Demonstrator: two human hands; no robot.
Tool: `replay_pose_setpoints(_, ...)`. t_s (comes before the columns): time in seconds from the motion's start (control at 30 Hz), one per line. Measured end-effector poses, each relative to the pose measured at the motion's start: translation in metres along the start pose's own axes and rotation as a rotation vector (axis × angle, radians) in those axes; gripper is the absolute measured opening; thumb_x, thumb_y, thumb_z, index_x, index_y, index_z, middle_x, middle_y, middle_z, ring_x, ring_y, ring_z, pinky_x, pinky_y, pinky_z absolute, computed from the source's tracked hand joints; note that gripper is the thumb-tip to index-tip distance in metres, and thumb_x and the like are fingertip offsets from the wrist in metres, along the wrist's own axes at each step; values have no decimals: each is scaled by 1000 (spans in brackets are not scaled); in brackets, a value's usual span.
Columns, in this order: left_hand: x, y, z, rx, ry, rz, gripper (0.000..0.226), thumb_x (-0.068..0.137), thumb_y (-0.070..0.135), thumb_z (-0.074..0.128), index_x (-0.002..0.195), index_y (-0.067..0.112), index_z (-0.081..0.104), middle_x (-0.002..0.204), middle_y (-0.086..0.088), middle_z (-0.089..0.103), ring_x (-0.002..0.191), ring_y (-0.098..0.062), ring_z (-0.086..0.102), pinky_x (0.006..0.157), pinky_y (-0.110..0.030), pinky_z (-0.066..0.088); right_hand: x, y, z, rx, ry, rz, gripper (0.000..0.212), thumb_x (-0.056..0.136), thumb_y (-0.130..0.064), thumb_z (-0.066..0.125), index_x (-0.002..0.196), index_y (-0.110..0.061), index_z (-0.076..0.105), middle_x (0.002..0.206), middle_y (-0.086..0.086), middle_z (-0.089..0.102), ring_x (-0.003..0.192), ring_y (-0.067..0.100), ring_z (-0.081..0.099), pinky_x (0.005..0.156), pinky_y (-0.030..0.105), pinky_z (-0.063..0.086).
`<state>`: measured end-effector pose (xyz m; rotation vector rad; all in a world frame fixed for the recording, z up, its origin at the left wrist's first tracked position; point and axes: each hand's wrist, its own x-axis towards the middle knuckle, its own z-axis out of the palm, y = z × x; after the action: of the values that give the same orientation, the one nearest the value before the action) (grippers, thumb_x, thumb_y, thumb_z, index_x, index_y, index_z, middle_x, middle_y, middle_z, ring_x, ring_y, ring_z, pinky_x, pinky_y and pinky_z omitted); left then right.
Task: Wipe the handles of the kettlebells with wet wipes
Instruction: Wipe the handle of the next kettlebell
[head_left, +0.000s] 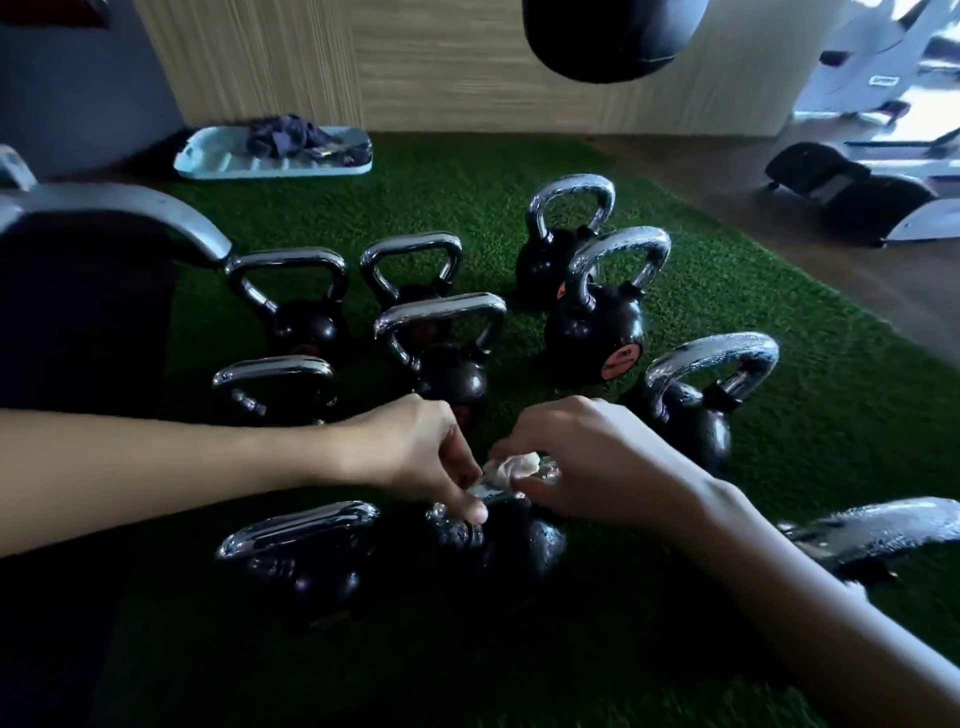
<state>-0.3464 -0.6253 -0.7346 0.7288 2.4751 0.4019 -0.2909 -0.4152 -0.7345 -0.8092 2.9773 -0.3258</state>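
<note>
Both grips, left hand (415, 452) and right hand (587, 462), pinch the wet wipe (514, 466); kettlebell (511, 543) handle (493, 495) lies left-right.

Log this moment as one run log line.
phase: wiping | left hand: pinches wet wipe | right hand: grips wet wipe | kettlebell: front centre, on turf

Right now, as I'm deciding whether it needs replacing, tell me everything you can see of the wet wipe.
The wet wipe is a small, whitish, crumpled wad of thin, damp-looking sheet. It lies bunched on the chrome handle of the nearest black kettlebell, which stands on green turf. The left hand pinches its left end and the right hand holds its right side with curled fingers, so only the middle shows. Whether it is dirty is too small to tell.
</note>
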Motion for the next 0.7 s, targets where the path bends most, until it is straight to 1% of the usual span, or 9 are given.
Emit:
replay_pose_setpoints(0.03, 0, 2, 3, 7, 28, 13, 45, 64, 63, 87, 100, 37, 80, 92, 24, 75, 86, 9, 67, 76, -16, 56, -5, 3, 5, 19, 15, -16, 40, 82, -57, 49, 119, -44, 61, 102, -12, 65, 95, 10, 65, 73, 38, 58)
replay_pose_setpoints(0.1, 2, 5, 5, 10, 60, 41, 43, 66, 61, 87, 100, 36, 81, 91, 23, 76, 83, 10, 67, 72, -15, 54, -13, 9, 15, 112, 97, -10, 42, 80, -61, 60, 120, -46, 61, 102, -15, 66, 94, 7, 66, 72, 36, 58)
replay_pose_setpoints(0.17, 3, 8, 4, 14, 60, 59, 39, 66, 61, 86, 98, 39, 81, 91, 25, 76, 83, 12, 65, 69, -11, 52, -18, 11, 25, 207, 198, 19, 36, 80, -54, 72, 114, -42, 70, 103, -16, 68, 91, 6, 68, 72, 36, 58)
replay_pose_setpoints(0.23, 4, 10, 2, 34, 39, 69, 38, 68, 61, 86, 98, 39, 81, 89, 24, 76, 81, 12, 66, 71, -16, 53, -21, 12, 31, 211, 232, 41, 30, 83, -50, 73, 111, -42, 72, 103, -16, 69, 90, 7, 68, 71, 36, 57)
replay_pose_setpoints(0.33, 1, 13, 2, 69, 25, 91, 37, 73, 54, 86, 99, 28, 81, 80, 18, 74, 59, 18, 57, 54, -4, 38, -31, 26, 29, 193, 313, 113, 26, 83, -49, 74, 108, -42, 74, 104, -21, 71, 88, 2, 68, 72, 34, 58)
replay_pose_setpoints(0.43, -3, 13, 6, 34, 35, 83, 35, 77, 47, 85, 104, 25, 81, 85, 15, 75, 49, 18, 52, 48, -2, 34, -42, 42, 24, 199, 340, 244, 30, 77, -54, 75, 106, -45, 75, 103, -27, 70, 86, -6, 64, 75, 33, 57)
replay_pose_setpoints(0.57, -12, 11, 5, -5, 8, 29, 35, 78, 43, 85, 107, 24, 80, 54, 27, 63, 44, 17, 49, 44, -4, 32, -30, 16, 29, 214, 315, 148, 29, 79, -48, 77, 107, -44, 75, 106, -27, 69, 92, -4, 66, 77, 29, 56)
replay_pose_setpoints(0.6, -14, 9, 5, -12, 2, 23, 36, 78, 43, 85, 108, 25, 80, 54, 31, 61, 44, 17, 49, 44, -4, 33, -29, 10, 32, 200, 318, 116, 28, 80, -46, 77, 107, -43, 75, 107, -27, 69, 92, -3, 66, 77, 27, 55)
replay_pose_setpoints(0.7, -23, 5, 6, -31, -1, 9, 35, 76, 45, 87, 107, 31, 80, 91, 23, 76, 49, 19, 53, 49, -3, 36, -37, 23, 39, 236, 382, 165, 29, 79, -45, 81, 108, -46, 75, 109, -32, 69, 97, -8, 65, 80, 23, 54)
